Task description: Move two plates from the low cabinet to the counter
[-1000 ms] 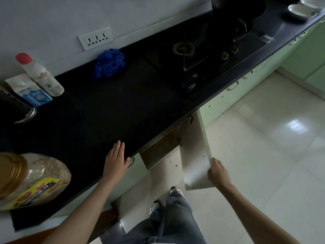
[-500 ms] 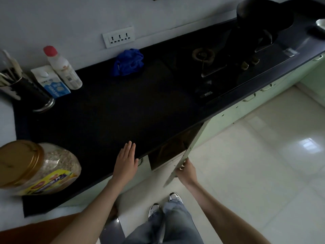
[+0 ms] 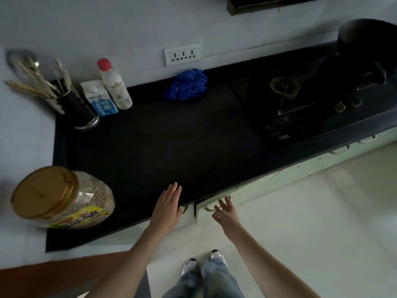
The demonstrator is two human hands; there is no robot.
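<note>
While the left hand [image 3: 168, 204] lies flat and open on the front edge of the dark counter [image 3: 171, 143], holding nothing, the right hand [image 3: 225, 212] spreads its empty fingers just beside the cabinet door [image 3: 217, 206] handle. No plates show anywhere.

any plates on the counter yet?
No. The counter carries a jar, bottle, carton, utensil holder and blue cloth, no plates.
</note>
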